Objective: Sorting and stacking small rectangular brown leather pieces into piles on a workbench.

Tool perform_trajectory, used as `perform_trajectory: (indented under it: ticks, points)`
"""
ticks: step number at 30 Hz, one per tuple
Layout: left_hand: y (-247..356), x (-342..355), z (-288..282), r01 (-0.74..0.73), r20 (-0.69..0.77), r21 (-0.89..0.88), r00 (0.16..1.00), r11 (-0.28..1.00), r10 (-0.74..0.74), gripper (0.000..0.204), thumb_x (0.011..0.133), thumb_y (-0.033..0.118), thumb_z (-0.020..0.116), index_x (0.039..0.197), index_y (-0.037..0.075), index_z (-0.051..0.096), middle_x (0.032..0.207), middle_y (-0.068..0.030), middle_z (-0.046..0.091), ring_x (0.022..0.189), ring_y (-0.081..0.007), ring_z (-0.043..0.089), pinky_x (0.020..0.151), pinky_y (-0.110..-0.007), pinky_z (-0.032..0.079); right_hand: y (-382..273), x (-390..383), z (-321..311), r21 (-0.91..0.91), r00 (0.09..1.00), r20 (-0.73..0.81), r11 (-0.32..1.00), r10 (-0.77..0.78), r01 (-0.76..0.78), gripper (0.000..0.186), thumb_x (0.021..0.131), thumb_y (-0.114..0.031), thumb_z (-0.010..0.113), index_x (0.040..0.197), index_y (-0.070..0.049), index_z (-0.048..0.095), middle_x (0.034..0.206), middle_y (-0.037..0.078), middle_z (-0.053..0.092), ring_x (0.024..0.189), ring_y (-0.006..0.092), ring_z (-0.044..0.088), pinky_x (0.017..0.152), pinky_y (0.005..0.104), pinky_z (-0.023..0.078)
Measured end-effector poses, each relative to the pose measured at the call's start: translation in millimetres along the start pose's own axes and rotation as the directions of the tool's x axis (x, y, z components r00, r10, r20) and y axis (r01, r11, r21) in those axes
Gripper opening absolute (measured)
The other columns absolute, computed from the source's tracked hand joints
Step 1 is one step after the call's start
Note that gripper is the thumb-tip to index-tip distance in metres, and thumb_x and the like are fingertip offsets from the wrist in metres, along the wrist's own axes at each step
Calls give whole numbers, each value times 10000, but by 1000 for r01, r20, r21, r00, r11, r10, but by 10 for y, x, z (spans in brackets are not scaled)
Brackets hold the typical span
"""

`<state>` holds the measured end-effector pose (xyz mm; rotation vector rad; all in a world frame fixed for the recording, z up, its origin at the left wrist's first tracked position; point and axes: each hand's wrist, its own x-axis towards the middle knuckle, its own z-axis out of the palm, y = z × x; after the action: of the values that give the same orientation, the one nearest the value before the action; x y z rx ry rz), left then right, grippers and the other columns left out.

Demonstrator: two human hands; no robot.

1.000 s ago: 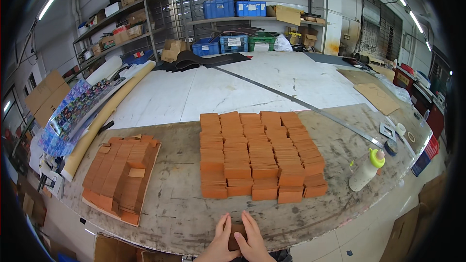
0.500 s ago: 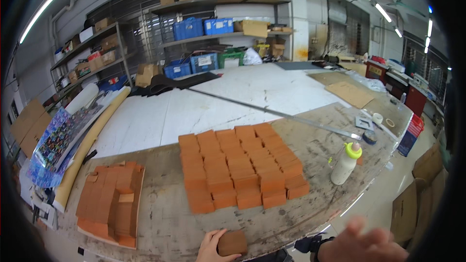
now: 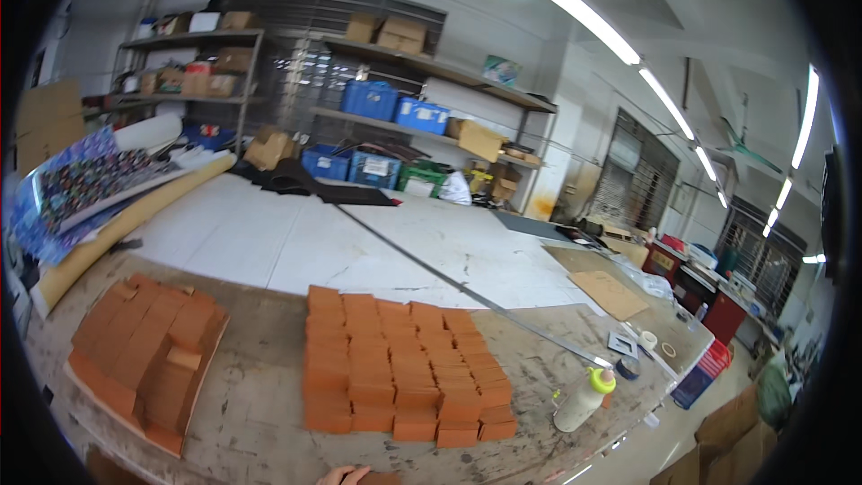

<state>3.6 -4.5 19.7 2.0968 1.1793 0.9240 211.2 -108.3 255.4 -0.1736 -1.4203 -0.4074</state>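
At the lower edge of the head view my left hand (image 3: 343, 476) shows only its fingers, bent against a small brown block-like stack (image 3: 381, 479) that is mostly cut off. My right hand is out of the picture. Just beyond the left hand, rows of orange-brown rectangular stacks (image 3: 409, 368) stand packed tightly together on the worn table (image 3: 260, 377). Further left, more orange-brown stacks (image 3: 148, 332) lie on a thin board, with a recess on their right side where a paler patch shows.
A white bottle with a yellow-green lid (image 3: 584, 402) stands right of the stacks. A long metal strip (image 3: 462, 287) crosses the white sheet (image 3: 296, 238). Tape rolls (image 3: 628, 368) lie at the right. Fabric and paper rolls (image 3: 117, 207) fill the left edge; shelves with boxes (image 3: 404, 117) stand behind.
The view has tilted up and turned, so the table sits lower and slanted. My right hand, blurred at lower right before, has left the picture. My left hand shows less, still at the brown stack.
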Motion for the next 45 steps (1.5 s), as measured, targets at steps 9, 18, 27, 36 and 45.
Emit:
perform_trajectory:
  ticks: [9, 18, 27, 36, 45]
  points:
    - [-26, -87, 42, 16, -70, -69, 997, 998, -21, 822, 643, 316, 871, 1338, 58, 515, 1315, -195, 520, 1193, -402, 526, 1006, -452, 448, 148, 43, 106, -713, 133, 522, 517, 842, -474, 418, 945, -223, 512, 1311, -22, 529, 1298, 129, 580, 1217, 279, 503, 954, 449, 388]
    - [50, -18, 139, -66, -103, -247, 994, 967, 42, 764, 661, 210, 855, 1312, 19, 503, 1275, -216, 540, 1194, -412, 521, 1006, -439, 450, 578, -1401, 252, -454, 118, 869, 870, 480, -192, 802, 725, -204, 758, 1398, 29, 390, 1356, 269, 492, 1260, 436, 478, 1042, 488, 391]
    - [73, 18, 72, 3, -68, -354, 997, 935, -29, 757, 689, 154, 817, 1341, 17, 457, 1275, -227, 510, 1198, -425, 508, 1017, -442, 442, 633, -1895, 186, -590, -200, 807, 762, 555, -266, 855, 692, -250, 796, 1392, 33, 394, 1283, 262, 514, 1170, 435, 510, 991, 473, 430]
    - [-46, -137, -238, 65, -138, -285, 985, 956, -108, 638, 827, 93, 701, 1393, 20, 416, 1419, -214, 411, 1315, -412, 421, 1098, -432, 376, 1564, -1261, -10, -721, -313, 691, 592, 651, -360, 699, 680, -109, 789, 1315, -48, 502, 1252, 206, 544, 1199, 366, 525, 1011, 415, 445]
    - [-119, -127, -233, 106, -188, -194, 972, 975, -143, 450, 854, 87, 662, 1284, 33, 542, 1305, -202, 524, 1227, -400, 496, 1043, -437, 419, 3957, -1195, -426, -849, -79, 508, 484, 857, -214, 606, 632, 37, 682, 1205, -39, 498, 1146, 180, 623, 1074, 321, 607, 877, 379, 495]
